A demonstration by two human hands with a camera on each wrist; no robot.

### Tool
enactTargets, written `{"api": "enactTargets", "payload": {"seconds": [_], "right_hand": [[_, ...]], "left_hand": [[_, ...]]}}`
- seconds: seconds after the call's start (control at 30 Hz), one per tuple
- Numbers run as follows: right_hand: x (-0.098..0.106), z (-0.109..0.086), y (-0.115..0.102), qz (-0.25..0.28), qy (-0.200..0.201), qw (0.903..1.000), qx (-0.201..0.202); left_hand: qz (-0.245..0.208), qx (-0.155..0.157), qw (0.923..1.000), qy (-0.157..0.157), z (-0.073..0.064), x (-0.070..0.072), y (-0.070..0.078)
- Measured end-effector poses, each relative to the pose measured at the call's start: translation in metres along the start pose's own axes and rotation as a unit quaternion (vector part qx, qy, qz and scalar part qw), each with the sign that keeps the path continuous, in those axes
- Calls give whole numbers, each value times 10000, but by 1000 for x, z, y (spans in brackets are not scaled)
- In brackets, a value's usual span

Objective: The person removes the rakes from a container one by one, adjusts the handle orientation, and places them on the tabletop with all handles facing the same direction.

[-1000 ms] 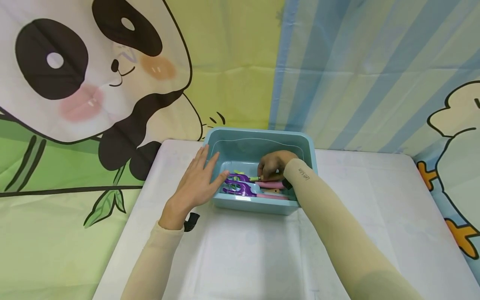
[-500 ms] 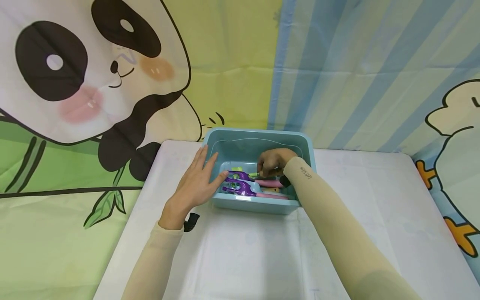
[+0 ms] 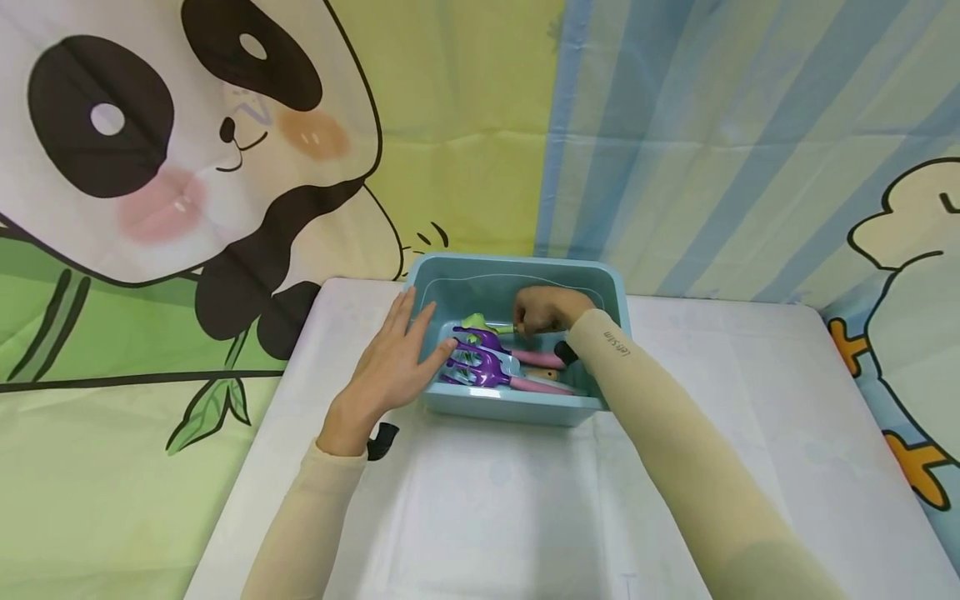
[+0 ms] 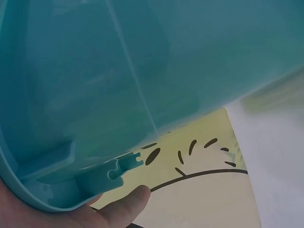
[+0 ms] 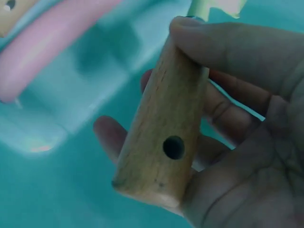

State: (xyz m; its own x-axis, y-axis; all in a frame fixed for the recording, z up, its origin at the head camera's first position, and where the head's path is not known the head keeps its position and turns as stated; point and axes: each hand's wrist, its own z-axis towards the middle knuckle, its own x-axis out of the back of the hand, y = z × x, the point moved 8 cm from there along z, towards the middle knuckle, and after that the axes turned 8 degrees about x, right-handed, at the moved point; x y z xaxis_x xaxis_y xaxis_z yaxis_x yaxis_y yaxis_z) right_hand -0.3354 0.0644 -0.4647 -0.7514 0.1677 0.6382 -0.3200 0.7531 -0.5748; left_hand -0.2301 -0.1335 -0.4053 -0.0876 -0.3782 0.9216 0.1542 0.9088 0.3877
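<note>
In the head view my right hand is inside a teal plastic bin, gripping a small garden tool with a green head. The right wrist view shows its wooden handle, with a hole near the end, between thumb and curled fingers. Two purple hand forks with pink handles lie below it in the bin. My left hand rests at the bin's left rim, fingers spread and straight. The left wrist view shows part of that hand under the rim's corner.
Another wooden handle lies among the forks. The bin stands at the back of a white-covered table, close to a printed cloth backdrop with a panda. A black strap piece hangs at my left wrist.
My right hand has moved slightly toward the back of the bin with the wooden-handled tool, and more of its green head shows. The purple forks shifted slightly. My left hand stays at the rim.
</note>
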Motion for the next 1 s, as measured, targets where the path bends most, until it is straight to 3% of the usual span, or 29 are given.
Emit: {"api": "enactTargets", "payload": {"seconds": [0.2,0.43,0.77,1.0], "right_hand": [[14,-7,-19,-994,201,9948,85],[33,-24,-44,-2031,631,9762,417],[46,-64,-72,-1482,1251,9707,1416],[54,-91,-67,-649,1351,9793,1362]], "left_hand": [[-55,-17,10000,4,1,2,2],[-34,-9,10000,5,2,1,3],[-88,38,9999,-42,1,1,2],[-178,38,9998,-1,-1,0,1]]}}
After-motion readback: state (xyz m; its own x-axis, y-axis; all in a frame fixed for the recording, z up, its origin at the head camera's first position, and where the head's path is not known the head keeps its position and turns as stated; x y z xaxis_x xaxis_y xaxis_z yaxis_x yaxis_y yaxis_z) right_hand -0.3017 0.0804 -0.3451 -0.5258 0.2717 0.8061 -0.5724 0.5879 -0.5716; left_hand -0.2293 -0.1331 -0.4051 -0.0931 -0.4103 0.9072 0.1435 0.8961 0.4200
